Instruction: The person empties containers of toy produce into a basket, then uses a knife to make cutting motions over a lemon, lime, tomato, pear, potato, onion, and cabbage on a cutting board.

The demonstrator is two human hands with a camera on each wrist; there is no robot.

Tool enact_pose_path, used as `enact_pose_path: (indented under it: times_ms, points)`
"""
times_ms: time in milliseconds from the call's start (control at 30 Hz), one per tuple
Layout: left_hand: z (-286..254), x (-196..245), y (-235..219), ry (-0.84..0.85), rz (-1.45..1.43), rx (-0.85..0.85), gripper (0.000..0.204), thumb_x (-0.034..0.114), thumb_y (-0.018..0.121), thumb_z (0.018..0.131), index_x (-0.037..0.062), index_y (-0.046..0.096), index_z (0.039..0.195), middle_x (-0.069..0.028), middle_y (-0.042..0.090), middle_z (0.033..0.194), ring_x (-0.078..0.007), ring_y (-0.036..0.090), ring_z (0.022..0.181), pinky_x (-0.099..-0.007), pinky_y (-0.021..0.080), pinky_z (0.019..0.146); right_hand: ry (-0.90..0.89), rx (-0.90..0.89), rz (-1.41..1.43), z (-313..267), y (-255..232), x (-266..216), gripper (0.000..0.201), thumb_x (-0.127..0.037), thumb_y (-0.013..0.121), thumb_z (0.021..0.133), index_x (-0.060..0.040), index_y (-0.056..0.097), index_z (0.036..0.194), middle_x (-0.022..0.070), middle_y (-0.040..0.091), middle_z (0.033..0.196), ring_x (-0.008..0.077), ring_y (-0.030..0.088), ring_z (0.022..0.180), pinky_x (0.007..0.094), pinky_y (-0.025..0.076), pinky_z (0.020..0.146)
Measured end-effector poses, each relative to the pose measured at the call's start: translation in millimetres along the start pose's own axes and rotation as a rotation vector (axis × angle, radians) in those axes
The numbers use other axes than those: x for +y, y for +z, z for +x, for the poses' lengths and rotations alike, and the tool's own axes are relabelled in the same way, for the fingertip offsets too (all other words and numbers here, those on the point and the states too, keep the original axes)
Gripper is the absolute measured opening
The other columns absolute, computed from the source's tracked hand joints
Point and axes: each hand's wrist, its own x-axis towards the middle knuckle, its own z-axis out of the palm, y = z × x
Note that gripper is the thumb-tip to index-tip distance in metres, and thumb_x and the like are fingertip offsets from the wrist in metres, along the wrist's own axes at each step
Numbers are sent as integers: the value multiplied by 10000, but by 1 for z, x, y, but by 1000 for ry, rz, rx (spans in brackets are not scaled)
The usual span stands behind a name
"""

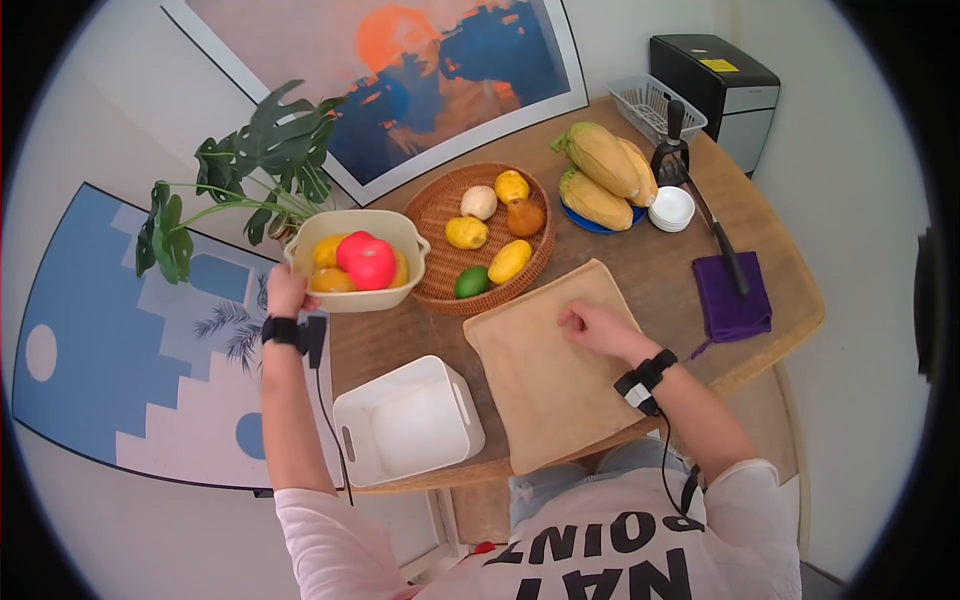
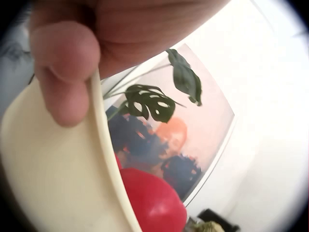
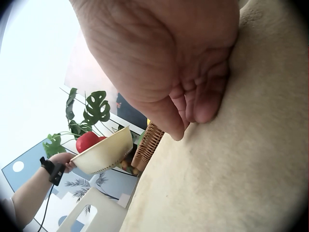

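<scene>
My left hand [image 1: 287, 290] grips the left end of a cream colander [image 1: 345, 300]. In the left wrist view, fingers [image 2: 70, 104] lie over its outer wall, close by the rim. Inside are a red tomato-like piece [image 1: 368, 262] and several yellow fruits [image 1: 330, 281]. The right wrist view shows the colander [image 3: 108, 154] tilted, with small holes low on its side. My right hand [image 1: 600, 330] is over a tan cloth [image 1: 540, 390], its fingers loosely curled with nothing visible in them. Fingertips [image 3: 205, 111] are right at the cloth's surface.
A round wicker basket [image 1: 425, 205] holds several fruits. A white bin [image 1: 410, 420] stands at the front left. Behind the cloth, corn-like cobs [image 1: 600, 175] lie on a blue plate [image 1: 590, 222], beside white bowls [image 1: 672, 207]. A purple pouch [image 1: 730, 310] lies at right, a plant [image 1: 265, 160] behind the colander.
</scene>
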Motion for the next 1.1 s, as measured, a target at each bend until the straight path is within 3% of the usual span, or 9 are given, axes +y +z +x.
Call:
enact_pose_path:
  times_ms: [67,167,267,300,533,733,867,967,1100]
  points:
    - [-24,63,21,124,168,123,196,36,552,879,-90,657,987,-193,705,746,-285,685,496,-372,545,418,-61,27,-10,5,8,13,215,-92,690,843,-76,676,1057,90,681,959,253,673,878,369,541,779]
    - [10,60,61,514,688,387,152,45,596,894,-57,623,1004,-224,729,921,-316,728,624,-398,595,532,-88,17,-6,4,7,17,229,-85,697,849,-79,678,1077,74,652,935,216,650,844,349,534,762]
    - [1,95,95,603,816,523,159,42,599,910,-34,574,1048,-241,700,1135,-326,746,728,-398,615,625,-87,-2,2,4,6,16,239,-75,692,852,-80,678,1090,67,637,926,203,639,835,338,530,756]
    - [-10,110,101,553,850,431,315,7,559,910,-63,544,1217,-269,632,1306,-329,745,710,-392,616,616,-86,-8,5,4,7,17,241,-70,688,851,-80,678,1092,68,636,928,206,639,839,338,530,758]
    - [-32,122,118,809,1168,543,627,14,571,876,-61,407,1477,-259,482,1523,-264,731,617,-355,591,523,-36,-18,-1,0,4,8,252,-55,646,849,-98,683,1095,82,678,1059,248,677,938,362,537,811]
    - [-19,82,82,765,768,612,634,-24,510,906,14,376,1525,-219,557,1463,-366,732,732,-439,602,655,-50,-18,-39,-2,-1,4,254,-68,646,852,-99,683,1102,86,682,1062,248,681,949,366,538,815]
    - [-37,51,43,667,428,615,544,-67,458,906,59,498,1434,-210,734,1062,-358,730,715,-441,591,620,-54,-25,-38,-2,1,5,270,-75,654,845,-96,680,1113,80,689,1035,250,681,940,367,537,805]
    - [-87,47,20,226,-32,382,475,-98,419,881,-19,540,1333,-191,721,961,-289,727,638,-368,572,479,-66,-39,-30,0,3,11,288,-77,655,843,-95,675,1130,77,692,1002,251,681,929,366,535,789]
    - [-93,-35,0,-40,-231,205,360,-108,468,856,-112,539,1208,-224,698,992,-283,711,583,-306,586,422,-48,-73,-20,1,0,7,296,-77,653,845,-93,668,1140,79,682,960,249,674,898,364,532,771]
